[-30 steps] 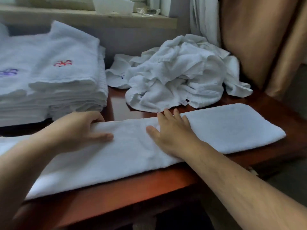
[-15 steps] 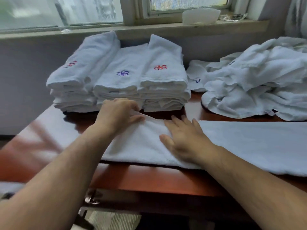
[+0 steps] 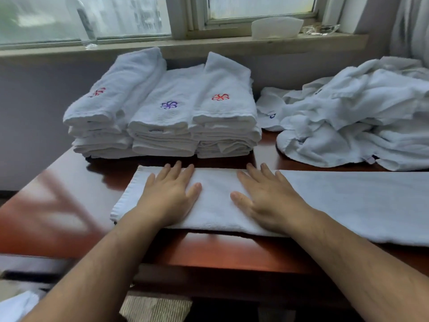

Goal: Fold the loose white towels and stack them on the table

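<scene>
- Long towel (image 3: 336, 201): folded strip on table (image 3: 58, 205); right end cut off.
- Left hand (image 3: 167, 196), right hand (image 3: 269, 201): flat on towel's left part; each grip straight-fingered, pressing.
- Folded stack (image 3: 162, 117): behind towel.
- Loose pile (image 3: 359, 117): behind towel, rightward; partly out of frame.

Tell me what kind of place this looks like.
Likely a hotel or guesthouse housekeeping spot, though that's a guess: stacks of folded towels with embroidered logos, a heap of loose towels beside them, and a polished wooden table under a window.

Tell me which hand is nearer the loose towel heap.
Right. The right hand lies flat on the long towel, just front-left of the heap; the left hand lies flat further left, before the folded stacks.
</scene>
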Tool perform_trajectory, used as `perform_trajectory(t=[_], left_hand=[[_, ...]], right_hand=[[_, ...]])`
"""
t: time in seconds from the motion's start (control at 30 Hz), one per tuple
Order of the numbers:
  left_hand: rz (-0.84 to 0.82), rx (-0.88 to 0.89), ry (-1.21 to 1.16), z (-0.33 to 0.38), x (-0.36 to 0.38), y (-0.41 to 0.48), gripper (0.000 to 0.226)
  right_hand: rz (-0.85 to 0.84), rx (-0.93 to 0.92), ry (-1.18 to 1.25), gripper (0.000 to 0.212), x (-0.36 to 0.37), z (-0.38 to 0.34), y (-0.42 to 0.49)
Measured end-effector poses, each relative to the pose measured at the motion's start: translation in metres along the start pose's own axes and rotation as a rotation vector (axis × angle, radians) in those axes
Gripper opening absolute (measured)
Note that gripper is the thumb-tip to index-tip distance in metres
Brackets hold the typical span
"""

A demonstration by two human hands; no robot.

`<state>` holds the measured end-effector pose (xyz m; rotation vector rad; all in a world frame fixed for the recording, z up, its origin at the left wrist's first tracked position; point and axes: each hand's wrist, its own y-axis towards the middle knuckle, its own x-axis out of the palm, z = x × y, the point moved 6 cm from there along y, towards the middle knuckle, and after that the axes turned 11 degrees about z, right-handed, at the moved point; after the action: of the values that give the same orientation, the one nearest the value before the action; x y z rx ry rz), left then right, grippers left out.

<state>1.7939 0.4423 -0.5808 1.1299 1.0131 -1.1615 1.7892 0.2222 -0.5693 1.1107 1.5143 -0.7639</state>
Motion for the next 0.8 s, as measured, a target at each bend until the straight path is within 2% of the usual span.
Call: perform_trajectory(t=[0.07, 0.17, 0.37, 0.6, 0.67, 0.8], left_hand=[[-0.008, -0.016, -0.005, 0.005, 0.000, -0.001, 0.067], [0.009, 0.015, -0.028, 0.028, -0.002, -0.003, 0.068], [-0.053, 0.329, -0.078, 0.149, 0.009, -0.012, 0.070], [-0.101, 0.632, -0.093, 0.284, 0.030, -0.029, 0.070], [-0.079, 0.690, -0.109, 0.309, 0.032, -0.031, 0.068], [-0.071, 0.734, -0.099, 0.332, 0.041, -0.034, 0.071]], right_hand=[[-0.025, 0.018, 0.001, 0.068, -0.012, 0.024, -0.009], [-0.017, 0.147, -0.062, 0.065, -0.033, 0.079, -0.035], [0.040, 0.371, -0.052, 0.068, -0.053, 0.145, -0.097], [0.130, 0.481, -0.064, 0.068, -0.060, 0.215, -0.128], [0.210, 0.593, -0.086, 0.063, -0.071, 0.248, -0.139], [0.387, 0.942, -0.169, 0.057, -0.100, 0.309, -0.181]])
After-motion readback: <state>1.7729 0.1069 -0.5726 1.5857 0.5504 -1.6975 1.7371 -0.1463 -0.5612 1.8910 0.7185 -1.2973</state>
